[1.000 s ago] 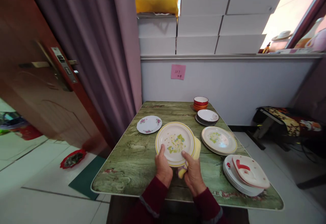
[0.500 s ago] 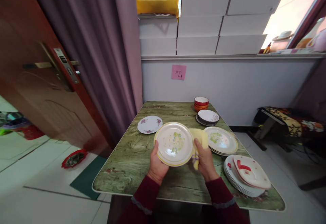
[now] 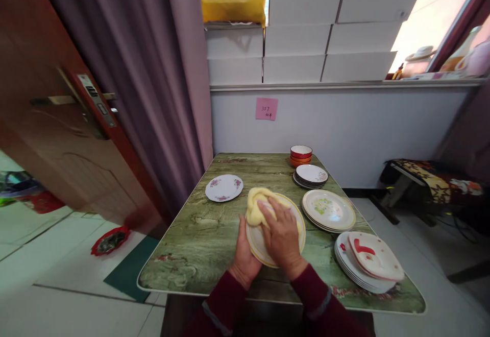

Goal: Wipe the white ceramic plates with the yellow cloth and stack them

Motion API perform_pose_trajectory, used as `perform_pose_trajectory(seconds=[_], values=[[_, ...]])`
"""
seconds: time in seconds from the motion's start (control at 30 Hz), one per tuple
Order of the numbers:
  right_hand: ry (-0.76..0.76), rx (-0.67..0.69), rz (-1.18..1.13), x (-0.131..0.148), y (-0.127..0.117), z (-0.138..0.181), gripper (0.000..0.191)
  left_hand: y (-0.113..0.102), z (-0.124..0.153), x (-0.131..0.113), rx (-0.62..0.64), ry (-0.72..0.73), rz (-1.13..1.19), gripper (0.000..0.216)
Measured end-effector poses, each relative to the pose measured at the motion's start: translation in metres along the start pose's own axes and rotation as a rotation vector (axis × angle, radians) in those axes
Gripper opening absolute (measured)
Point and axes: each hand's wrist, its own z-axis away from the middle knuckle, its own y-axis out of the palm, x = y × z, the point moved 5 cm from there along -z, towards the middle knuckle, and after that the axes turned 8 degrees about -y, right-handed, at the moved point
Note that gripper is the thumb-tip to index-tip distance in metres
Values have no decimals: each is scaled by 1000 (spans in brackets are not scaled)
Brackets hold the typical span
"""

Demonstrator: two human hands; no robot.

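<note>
My left hand [image 3: 245,255] grips the left edge of a cream plate [image 3: 258,243] with a yellow rim, held above the table. Pressed onto the plate's face is a bunched yellow cloth [image 3: 255,208], under the fingers of my right hand [image 3: 282,237]. The hand and cloth cover most of the plate's middle. To the left, a white plate with pink flowers [image 3: 224,188] lies alone on the table. A stack of yellow-rimmed plates [image 3: 329,209] with a green flower print stands just right of my right hand.
Along the right side of the green wood-patterned table [image 3: 191,260] stand red and orange bowls [image 3: 301,155], dark-rimmed plates [image 3: 312,174], and white plates [image 3: 365,278] topped by a squarish red-patterned dish [image 3: 375,255]. A wooden door [image 3: 72,122] and purple curtain [image 3: 164,71] are at left.
My right hand has moved left with the yellow cloth from beside the plate onto its face. The held plate has shifted slightly right and toward me.
</note>
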Motion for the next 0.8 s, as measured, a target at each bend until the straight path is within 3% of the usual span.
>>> perform_pose_trajectory(seconds=[0.13,0.2,0.27,0.33,0.43,0.5,0.57,0.7,0.8], values=[[119,5,110,-41,-9,-7,48,-1,-4,-16,15,137,-1,68],[141,21,125,-38,-11,6,47,-1,-5,-29,9,215,17,68],[112,33,96,-19,-10,24,48,-1,-4,-37,-3,260,40,67],[42,37,11,7,-7,36,48,1,-2,-36,3,208,52,72],[-28,31,-96,31,-2,32,49,3,-1,-17,64,6,59,78],[-30,25,-108,27,0,16,49,3,-2,-7,105,-17,62,71],[12,6,-86,9,1,-2,49,-1,-3,-4,127,56,54,63],[301,-106,-184,-53,-4,-8,50,-8,-1,-17,100,150,15,67],[748,-299,-632,-100,-1,21,52,-13,8,-40,-5,181,-1,65]])
